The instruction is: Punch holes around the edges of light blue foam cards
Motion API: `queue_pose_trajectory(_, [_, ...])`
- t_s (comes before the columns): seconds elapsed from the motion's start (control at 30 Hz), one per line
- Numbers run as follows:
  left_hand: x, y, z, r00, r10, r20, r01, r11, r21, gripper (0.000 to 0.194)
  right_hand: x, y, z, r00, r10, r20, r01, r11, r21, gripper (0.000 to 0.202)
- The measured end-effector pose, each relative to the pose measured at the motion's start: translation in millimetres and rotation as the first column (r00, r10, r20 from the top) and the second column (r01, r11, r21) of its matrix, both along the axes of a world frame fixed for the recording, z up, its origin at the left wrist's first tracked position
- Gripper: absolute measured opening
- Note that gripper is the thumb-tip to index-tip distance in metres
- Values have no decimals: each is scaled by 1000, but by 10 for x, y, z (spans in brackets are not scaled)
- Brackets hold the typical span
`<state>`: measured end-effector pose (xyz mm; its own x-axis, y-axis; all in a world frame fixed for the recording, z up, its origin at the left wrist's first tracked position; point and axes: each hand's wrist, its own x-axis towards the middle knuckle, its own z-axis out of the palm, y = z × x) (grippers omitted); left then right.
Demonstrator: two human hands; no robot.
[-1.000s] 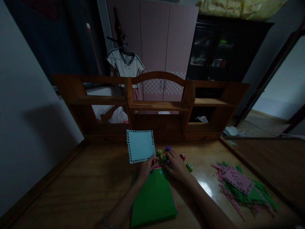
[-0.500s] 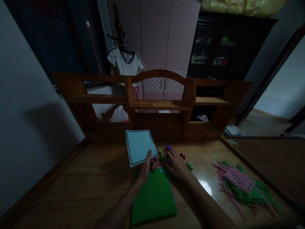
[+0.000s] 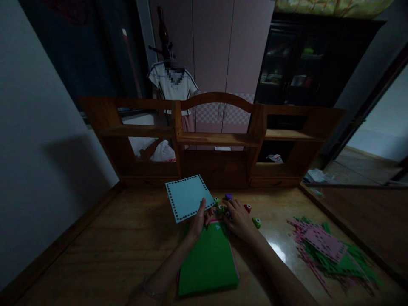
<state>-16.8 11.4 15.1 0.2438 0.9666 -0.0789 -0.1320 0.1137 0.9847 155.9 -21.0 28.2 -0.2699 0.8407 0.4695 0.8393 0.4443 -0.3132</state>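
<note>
My left hand point(image 3: 200, 221) is closed on the lower right corner of a light blue sheet of paper point(image 3: 188, 197), thumb on top. A row of small dark shapes runs along the sheet's border. My right hand point(image 3: 239, 219) curls over a small dark craft punch point(image 3: 228, 215) with a white eye, mostly hidden by the fingers. Around it stand green craft punches point(image 3: 221, 208), a red one point(image 3: 247, 208) and a purple one point(image 3: 228, 196). Below both hands lies a thick stack of green paper point(image 3: 208, 261) with a pink edge showing.
Pink and green cut paper pieces point(image 3: 331, 250) lie heaped on the right of the wooden table point(image 3: 127, 242). A wooden shelf unit point(image 3: 219, 138) stands along the back edge. A white wall point(image 3: 63, 127) is on the left, a raised rim point(image 3: 344, 229) on the right.
The blue sheet has turned and tilted a little in my left hand. My right hand stays over the punches. The whole view has shifted slightly.
</note>
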Motion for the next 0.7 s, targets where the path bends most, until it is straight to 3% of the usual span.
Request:
queue_pose_trajectory(0.27, [-6,30,-90,998,44,-39,-44,999,1,64,3,-4,7,999,-21,30,21,1000,22,41])
queue_pose_trajectory(0.57, [4,-30,30,982,154,-106,-153,988,14,61,2,-6,5,999,-33,18,33,999,18,42])
queue_pose_trajectory(0.7, [-4,-12,-1,966,221,-135,-216,975,49,60,9,-2,-5,999,-42,18,42,999,31,43])
